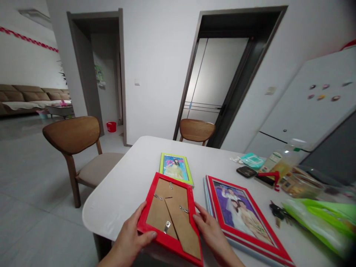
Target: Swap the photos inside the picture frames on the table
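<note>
Left hand and right hand up close | grip: both clasping the red frame, back upward, near side of tabletop, left of stacked frames | best held steady, thumbs clear of metal clips!

Front of held frame hidden; green bag cut off

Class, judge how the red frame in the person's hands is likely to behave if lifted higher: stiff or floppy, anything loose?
The frame is probably stiff: its red border looks straight between the left hand and right hand. Its stand might swing out, being a separate flap over the brown backing.
</note>
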The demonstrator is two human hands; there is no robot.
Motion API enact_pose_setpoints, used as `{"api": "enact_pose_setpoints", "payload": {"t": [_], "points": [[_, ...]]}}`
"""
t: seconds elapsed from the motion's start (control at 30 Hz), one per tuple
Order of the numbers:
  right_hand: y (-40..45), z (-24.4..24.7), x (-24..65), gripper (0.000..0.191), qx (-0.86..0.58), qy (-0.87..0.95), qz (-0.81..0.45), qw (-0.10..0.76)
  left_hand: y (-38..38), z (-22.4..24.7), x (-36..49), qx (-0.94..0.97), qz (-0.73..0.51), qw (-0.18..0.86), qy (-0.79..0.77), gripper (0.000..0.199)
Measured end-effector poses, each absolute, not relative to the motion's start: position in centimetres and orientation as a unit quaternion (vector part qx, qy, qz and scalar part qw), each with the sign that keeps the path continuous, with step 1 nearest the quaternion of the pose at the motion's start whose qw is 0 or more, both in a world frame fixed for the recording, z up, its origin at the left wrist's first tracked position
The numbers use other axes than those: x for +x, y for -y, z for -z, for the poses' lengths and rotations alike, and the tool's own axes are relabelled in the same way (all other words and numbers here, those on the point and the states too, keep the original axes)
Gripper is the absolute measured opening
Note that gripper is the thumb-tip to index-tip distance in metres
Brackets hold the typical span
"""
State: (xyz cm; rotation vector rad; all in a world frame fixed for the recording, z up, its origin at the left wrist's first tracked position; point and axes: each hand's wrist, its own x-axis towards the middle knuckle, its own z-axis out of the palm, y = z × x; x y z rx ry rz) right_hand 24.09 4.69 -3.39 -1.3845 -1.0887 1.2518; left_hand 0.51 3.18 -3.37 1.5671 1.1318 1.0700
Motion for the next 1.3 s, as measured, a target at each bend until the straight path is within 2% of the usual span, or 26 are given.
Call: {"api": "enact_pose_setpoints", "payload": {"t": [0.23, 0.43, 0.53, 0.7, 0.93, 1.3], "points": [[-4.5, 3.0, 24.4, 0.055, -0.669, 0.605, -0.277, 0.332, -2.2, 7.6, 0.4, 0.806, -0.296, 0.165, -0.486, 0.08], [-3.9, 3.6, 24.8, 0.05, -0.687, 0.668, -0.177, 0.225, -1.6, 8.9, -0.3, 0.85, -0.268, 0.065, -0.449, 0.093], [-3.8, 3.7, 24.8, 0.044, -0.694, 0.686, -0.134, 0.173, -1.9, 8.8, -0.1, 0.85, -0.258, 0.071, -0.453, 0.091], [-5.0, 2.9, 24.4, 0.03, -0.675, 0.718, -0.086, 0.147, -3.0, 7.0, 0.7, 0.835, -0.242, 0.145, -0.473, 0.076], [-7.6, 2.9, 24.0, 0.024, -0.685, 0.717, -0.071, 0.104, -3.7, 3.4, 1.1, 0.809, -0.249, 0.26, -0.464, 0.019], [-8.5, 3.3, 24.3, 0.025, -0.673, 0.728, -0.073, 0.105, -3.6, 2.7, 1.1, 0.806, -0.264, 0.268, -0.458, 0.017]]}}
